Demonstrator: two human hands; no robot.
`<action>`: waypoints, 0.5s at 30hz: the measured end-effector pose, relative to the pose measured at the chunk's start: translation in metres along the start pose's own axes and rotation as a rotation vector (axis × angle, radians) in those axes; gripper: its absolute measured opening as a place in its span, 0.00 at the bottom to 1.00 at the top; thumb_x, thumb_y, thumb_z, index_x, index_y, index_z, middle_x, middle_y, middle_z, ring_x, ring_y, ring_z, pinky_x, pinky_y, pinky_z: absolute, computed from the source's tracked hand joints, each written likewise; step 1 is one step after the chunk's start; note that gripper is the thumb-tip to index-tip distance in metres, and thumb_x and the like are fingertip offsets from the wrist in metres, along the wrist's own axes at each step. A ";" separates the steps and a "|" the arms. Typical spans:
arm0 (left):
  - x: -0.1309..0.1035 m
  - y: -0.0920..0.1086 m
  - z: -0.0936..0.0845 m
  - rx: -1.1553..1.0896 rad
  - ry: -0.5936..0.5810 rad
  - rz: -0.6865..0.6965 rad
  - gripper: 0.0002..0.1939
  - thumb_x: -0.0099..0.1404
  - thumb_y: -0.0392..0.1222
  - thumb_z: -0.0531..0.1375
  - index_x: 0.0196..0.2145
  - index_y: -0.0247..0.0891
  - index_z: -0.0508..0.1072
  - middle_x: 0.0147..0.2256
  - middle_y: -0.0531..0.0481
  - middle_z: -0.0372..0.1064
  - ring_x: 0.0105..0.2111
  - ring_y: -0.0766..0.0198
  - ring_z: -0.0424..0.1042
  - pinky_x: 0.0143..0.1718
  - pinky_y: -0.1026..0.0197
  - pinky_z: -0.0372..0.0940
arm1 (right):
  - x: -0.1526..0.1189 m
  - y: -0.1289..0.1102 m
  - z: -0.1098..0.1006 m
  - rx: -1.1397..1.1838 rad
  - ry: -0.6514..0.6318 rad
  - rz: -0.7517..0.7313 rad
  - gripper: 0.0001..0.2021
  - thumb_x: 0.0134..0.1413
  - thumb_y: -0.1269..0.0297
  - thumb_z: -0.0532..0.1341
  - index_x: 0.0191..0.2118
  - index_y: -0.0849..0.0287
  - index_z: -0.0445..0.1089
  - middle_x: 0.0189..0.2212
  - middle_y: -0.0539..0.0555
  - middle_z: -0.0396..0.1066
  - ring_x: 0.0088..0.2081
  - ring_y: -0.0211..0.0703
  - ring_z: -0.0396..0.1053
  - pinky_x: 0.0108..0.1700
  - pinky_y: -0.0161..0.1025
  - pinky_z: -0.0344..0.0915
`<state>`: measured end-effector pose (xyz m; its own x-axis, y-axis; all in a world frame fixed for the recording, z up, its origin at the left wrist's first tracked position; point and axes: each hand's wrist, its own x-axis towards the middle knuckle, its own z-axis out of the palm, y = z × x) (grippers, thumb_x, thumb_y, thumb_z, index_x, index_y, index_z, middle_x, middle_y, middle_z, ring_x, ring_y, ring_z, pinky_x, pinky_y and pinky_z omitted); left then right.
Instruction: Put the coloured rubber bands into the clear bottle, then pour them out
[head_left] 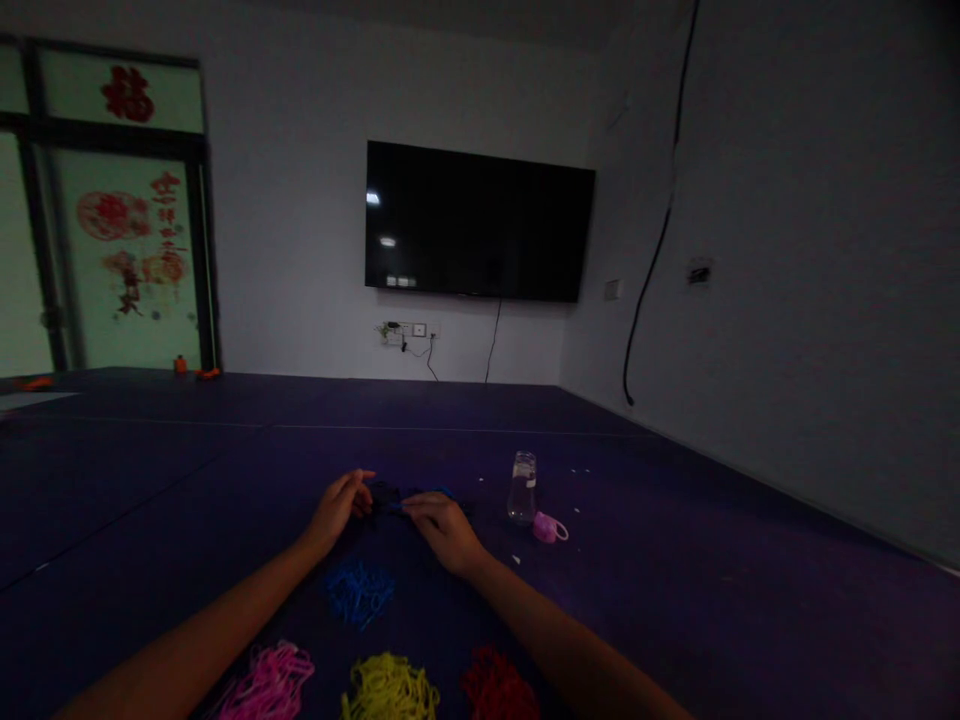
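Note:
My left hand point(341, 508) rests at the left side of a dark pile of thin strands point(384, 494). Its index finger reaches out and the other fingers curl loosely, with nothing visible in them. Across from it, the fingers of my right hand point(448, 532) are pinched together at a small blue band point(393, 507) over the pile's right part. Dim light hides the fine detail there. Nearer to me lies a heap of blue bands point(360, 592). Closest are heaps of pink bands point(270, 682), yellow bands point(391, 688) and red bands point(499, 688).
Right of my hands stands a clear bottle point(523, 490), its pink cap with a loop point(550, 528) lying beside it. Small white scraps point(516, 560) dot the dark purple surface point(712, 600). Beyond are a wall-mounted television point(480, 225) and a hanging black cable point(651, 285).

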<state>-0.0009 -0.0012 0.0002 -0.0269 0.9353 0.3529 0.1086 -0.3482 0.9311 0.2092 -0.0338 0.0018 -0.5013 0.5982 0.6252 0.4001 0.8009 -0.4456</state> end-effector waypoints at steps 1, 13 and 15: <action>0.001 -0.001 0.000 0.000 0.000 -0.004 0.31 0.56 0.66 0.51 0.39 0.33 0.71 0.20 0.53 0.66 0.21 0.63 0.68 0.21 0.63 0.61 | 0.002 -0.001 0.006 0.091 0.003 0.000 0.16 0.60 0.65 0.50 0.37 0.58 0.75 0.40 0.54 0.75 0.47 0.43 0.69 0.52 0.41 0.61; -0.007 0.007 0.003 -0.041 -0.194 -0.085 0.32 0.60 0.66 0.48 0.42 0.33 0.70 0.20 0.52 0.69 0.15 0.65 0.69 0.17 0.65 0.58 | -0.005 0.010 -0.013 -0.174 0.237 0.362 0.16 0.58 0.66 0.50 0.42 0.59 0.75 0.42 0.57 0.75 0.47 0.46 0.70 0.51 0.41 0.62; -0.008 0.007 0.005 -0.050 -0.215 -0.108 0.31 0.60 0.65 0.49 0.42 0.33 0.69 0.22 0.50 0.71 0.18 0.63 0.72 0.19 0.65 0.61 | -0.007 0.015 -0.016 -0.290 0.241 0.452 0.17 0.56 0.70 0.50 0.44 0.61 0.74 0.43 0.59 0.74 0.48 0.47 0.69 0.52 0.42 0.61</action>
<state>0.0045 -0.0104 0.0035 0.1772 0.9574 0.2280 0.0670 -0.2428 0.9677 0.2314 -0.0268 0.0013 -0.0570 0.8286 0.5569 0.7439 0.4072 -0.5298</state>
